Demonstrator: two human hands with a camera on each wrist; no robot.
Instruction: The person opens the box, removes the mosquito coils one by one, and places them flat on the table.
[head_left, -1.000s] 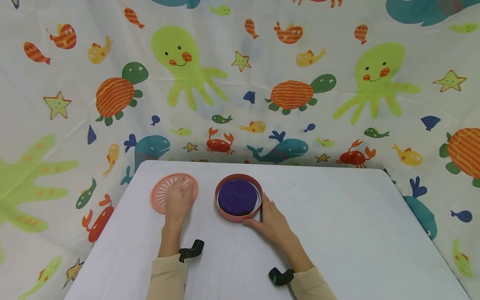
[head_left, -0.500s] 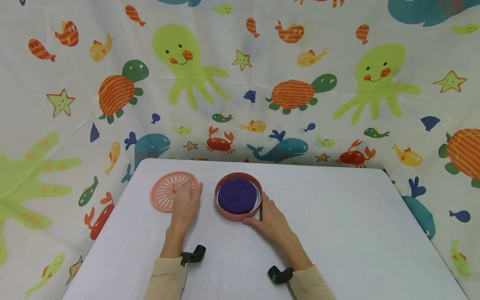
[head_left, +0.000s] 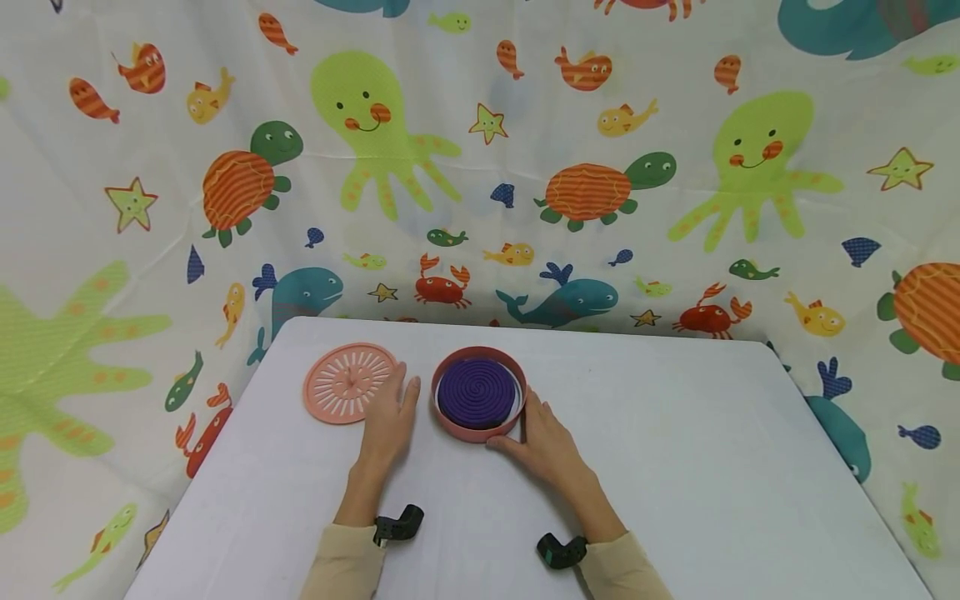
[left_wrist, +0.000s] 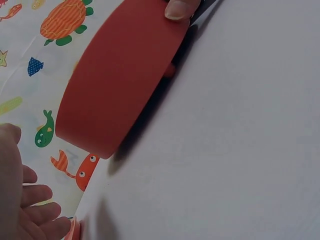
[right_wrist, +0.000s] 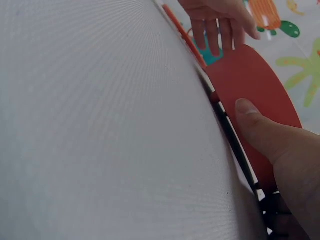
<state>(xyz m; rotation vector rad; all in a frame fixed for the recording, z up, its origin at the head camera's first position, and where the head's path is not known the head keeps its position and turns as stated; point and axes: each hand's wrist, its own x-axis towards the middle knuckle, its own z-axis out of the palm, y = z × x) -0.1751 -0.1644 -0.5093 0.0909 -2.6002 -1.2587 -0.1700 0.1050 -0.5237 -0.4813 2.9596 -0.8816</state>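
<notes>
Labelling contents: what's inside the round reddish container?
Inside the round reddish container sits a purple spiral coil, filling most of it. A pale strip shows at the coil's right in the head view. Whatever lies under the coil is covered.

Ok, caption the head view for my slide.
Right grip holds a round pink case with a purple spiral coil inside, left grip near a slotted pink lid on a white table.

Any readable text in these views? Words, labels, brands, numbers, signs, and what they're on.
None readable.
Backdrop: printed sea animals, no lettering seen.
Round red container: plain on the sides shown.
Purple coil: spiral pattern only.
Slotted disc: slots only.
Left wrist camera and right wrist camera: too small to tell if marked.
</notes>
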